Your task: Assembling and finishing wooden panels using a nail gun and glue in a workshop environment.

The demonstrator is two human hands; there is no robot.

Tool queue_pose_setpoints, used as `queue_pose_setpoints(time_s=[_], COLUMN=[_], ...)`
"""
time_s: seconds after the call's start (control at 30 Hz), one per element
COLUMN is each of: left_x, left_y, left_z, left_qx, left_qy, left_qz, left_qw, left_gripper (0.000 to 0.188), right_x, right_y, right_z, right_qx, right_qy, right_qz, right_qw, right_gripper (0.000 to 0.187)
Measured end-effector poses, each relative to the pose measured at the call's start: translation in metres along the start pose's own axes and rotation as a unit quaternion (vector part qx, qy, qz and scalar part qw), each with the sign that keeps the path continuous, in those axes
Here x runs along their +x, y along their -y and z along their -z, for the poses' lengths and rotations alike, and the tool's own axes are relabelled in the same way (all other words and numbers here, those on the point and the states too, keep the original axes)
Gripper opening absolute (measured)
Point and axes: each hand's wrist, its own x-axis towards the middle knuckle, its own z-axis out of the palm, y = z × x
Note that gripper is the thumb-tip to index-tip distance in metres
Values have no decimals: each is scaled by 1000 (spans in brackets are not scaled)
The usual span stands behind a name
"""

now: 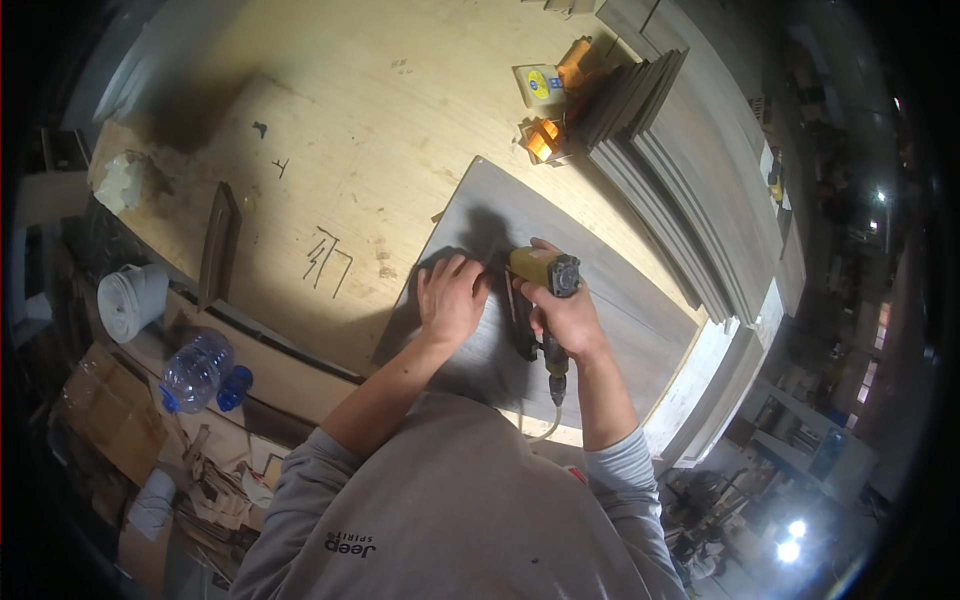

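My right hand (566, 318) grips a yellow and black nail gun (535, 268), with an air hose (546, 432) running from the base of its handle. The tool is held over a grey-brown wood-grain panel (610, 300) lying flat on the workbench. To the left of the tool, my left hand (453, 300) rests on the same panel, fingers extended and slightly bent. Shadow covers the panel around the fingertips and the tool's nose, so I cannot make out what the nose touches.
A tall stack of similar panels (690, 180) stands to the right. Beyond the panel on the bench (330, 130) are an orange tool (575, 55), a small box (538, 86) and orange strips (543, 140). At left sit a white bucket (133, 302), a clear water jug (198, 368) and cardboard (115, 415).
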Motion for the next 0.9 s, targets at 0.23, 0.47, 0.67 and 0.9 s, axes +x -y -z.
queue_pose_setpoints(time_s=[0.23, 0.47, 0.67, 0.9], left_x=[0, 1, -1, 0], left_y=[-4, -4, -4, -8], left_z=[4, 2, 0, 3], left_qx=[4, -3, 1, 0], left_qy=[23, 3, -2, 3], left_qz=[0, 12, 13, 18], left_qw=[1000, 1000, 1000, 1000], left_gripper=[14, 12, 12, 14], right_x=[-1, -8, -4, 2], right_y=[-1, 1, 4, 6], right_z=[-2, 13, 18, 24], right_qx=[-32, 8, -23, -33], right_qy=[-10, -32, -28, -8], right_qz=[2, 2, 4, 5], right_qw=[999, 999, 999, 999], right_gripper=[70, 71, 69, 67])
